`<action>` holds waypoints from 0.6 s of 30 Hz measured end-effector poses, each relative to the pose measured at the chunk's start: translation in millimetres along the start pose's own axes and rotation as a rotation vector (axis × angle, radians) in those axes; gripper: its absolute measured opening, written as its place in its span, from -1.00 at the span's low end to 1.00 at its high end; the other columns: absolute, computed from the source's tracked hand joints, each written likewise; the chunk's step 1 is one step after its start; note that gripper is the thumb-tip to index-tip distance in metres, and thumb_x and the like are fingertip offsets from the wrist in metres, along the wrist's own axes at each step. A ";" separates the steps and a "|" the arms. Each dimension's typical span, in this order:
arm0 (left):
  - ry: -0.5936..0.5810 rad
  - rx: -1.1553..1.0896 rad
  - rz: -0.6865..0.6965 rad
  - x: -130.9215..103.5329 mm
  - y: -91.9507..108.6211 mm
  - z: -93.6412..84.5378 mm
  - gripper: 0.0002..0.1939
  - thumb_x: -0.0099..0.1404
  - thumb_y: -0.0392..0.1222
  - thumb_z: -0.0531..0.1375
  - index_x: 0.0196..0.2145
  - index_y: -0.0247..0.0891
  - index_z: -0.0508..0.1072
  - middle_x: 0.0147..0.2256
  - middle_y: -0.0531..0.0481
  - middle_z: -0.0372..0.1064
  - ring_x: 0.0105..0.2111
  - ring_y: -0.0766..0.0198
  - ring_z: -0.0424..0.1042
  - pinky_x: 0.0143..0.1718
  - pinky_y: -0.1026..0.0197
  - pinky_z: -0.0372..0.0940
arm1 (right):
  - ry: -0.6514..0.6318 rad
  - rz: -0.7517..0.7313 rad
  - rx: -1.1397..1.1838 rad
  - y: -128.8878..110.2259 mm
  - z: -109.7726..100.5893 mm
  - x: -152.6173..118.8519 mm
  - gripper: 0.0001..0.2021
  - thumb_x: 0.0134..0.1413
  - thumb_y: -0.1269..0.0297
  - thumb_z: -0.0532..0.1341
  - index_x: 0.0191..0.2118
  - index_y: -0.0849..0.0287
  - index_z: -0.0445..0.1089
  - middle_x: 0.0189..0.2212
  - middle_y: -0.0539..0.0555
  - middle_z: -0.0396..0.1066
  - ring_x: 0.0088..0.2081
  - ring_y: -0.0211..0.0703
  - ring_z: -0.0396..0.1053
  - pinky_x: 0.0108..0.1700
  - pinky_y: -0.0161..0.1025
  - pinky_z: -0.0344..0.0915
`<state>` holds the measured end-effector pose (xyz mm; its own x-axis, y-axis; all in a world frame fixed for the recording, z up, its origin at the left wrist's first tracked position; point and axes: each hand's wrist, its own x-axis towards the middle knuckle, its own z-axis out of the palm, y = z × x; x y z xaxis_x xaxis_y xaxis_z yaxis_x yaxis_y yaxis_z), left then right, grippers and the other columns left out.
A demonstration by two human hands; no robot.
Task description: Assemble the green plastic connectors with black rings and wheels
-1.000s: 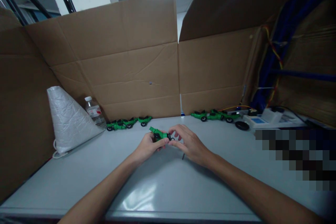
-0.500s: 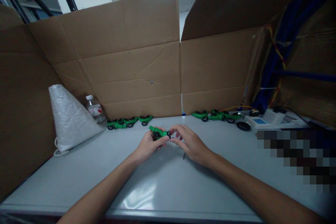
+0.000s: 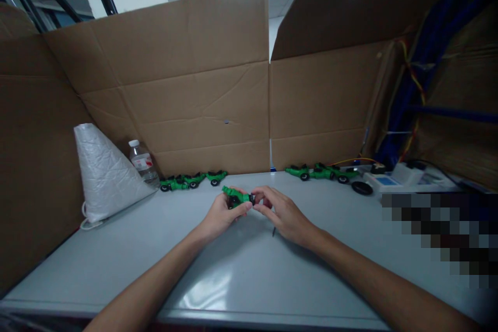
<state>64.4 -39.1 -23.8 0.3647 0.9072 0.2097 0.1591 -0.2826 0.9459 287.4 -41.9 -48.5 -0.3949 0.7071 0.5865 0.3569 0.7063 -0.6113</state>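
A green toy car point(image 3: 239, 196) with black parts is in my left hand point(image 3: 222, 216), raised over the table, its thumb and fingers closed around the body. The fingertips of my right hand point(image 3: 286, 213) pinch at the black right end of the car. What exactly lies between those tips is too small to make out. Below the right palm a thin dark stick point(image 3: 274, 232) shows; I cannot tell whether the hand holds it or it lies on the table.
Green toy cars line the back of the pale table point(image 3: 233, 275): a left row point(image 3: 193, 180) and a right row point(image 3: 321, 171). A silvery bag point(image 3: 107, 176) and a water bottle point(image 3: 142, 161) stand at left. A black ring point(image 3: 361, 188) and power strip point(image 3: 412, 179) lie right. Cardboard point(image 3: 175, 93) walls the back.
The toy car has tilted very slightly between my hands, which keep their hold. The whole view has shifted a little.
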 end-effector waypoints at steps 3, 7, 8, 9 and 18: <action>0.018 -0.028 -0.013 0.1 0.4 1.2 -0.41 0.23 0.16 0.45 -0.04 -0.33 0.41 -0.36 0.03 0.42 -0.46 0.33 0.36 -0.46 0.30 0.20 | -0.009 0.021 0.010 -1.1 0.0 0.7 -0.84 0.46 0.23 0.19 0.06 0.08 0.39 -0.15 0.09 0.50 -0.11 -0.05 0.46 -0.05 -0.17 0.31; 0.021 -0.046 -0.012 -0.2 2.6 1.7 -0.43 0.21 0.15 0.46 -0.07 -0.31 0.41 -0.31 0.01 0.44 -0.45 0.34 0.37 -0.41 0.28 0.23 | -0.009 0.056 0.051 -6.4 -0.6 1.8 -0.84 0.47 0.16 0.18 -0.03 0.10 0.42 -0.20 0.06 0.50 -0.16 -0.09 0.45 -0.11 -0.21 0.28; 0.014 -0.049 -0.004 -0.5 3.4 1.5 -0.44 0.21 0.14 0.47 -0.08 -0.31 0.42 -0.30 0.01 0.44 -0.45 0.34 0.38 -0.39 0.27 0.23 | -0.014 0.073 0.078 -7.9 -0.6 1.9 -0.82 0.47 0.14 0.18 -0.05 0.11 0.43 -0.23 0.05 0.50 -0.19 -0.10 0.45 -0.13 -0.22 0.27; 0.005 -0.050 0.006 -0.7 4.1 1.2 -0.45 0.21 0.14 0.47 -0.09 -0.31 0.42 -0.30 0.00 0.44 -0.44 0.34 0.38 -0.37 0.26 0.24 | -0.022 0.094 0.110 -9.2 -0.5 1.9 -0.81 0.47 0.12 0.17 -0.07 0.11 0.43 -0.26 0.03 0.50 -0.22 -0.12 0.44 -0.16 -0.23 0.26; 0.011 0.004 0.088 -3.0 0.1 0.1 -0.48 0.20 0.08 0.49 -0.05 -0.29 0.48 -0.20 -0.08 0.48 -0.18 0.17 0.46 -0.11 0.18 0.29 | -0.029 0.227 0.208 -3.8 4.8 0.9 -0.58 0.46 -0.05 0.10 -0.35 0.14 0.38 -0.52 -0.08 0.28 -0.43 -0.21 0.24 -0.33 -0.27 0.11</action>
<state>63.4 -41.8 -24.4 0.3678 0.8819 0.2951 0.1300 -0.3630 0.9227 281.7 -44.1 -48.3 -0.3497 0.8426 0.4095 0.2588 0.5070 -0.8222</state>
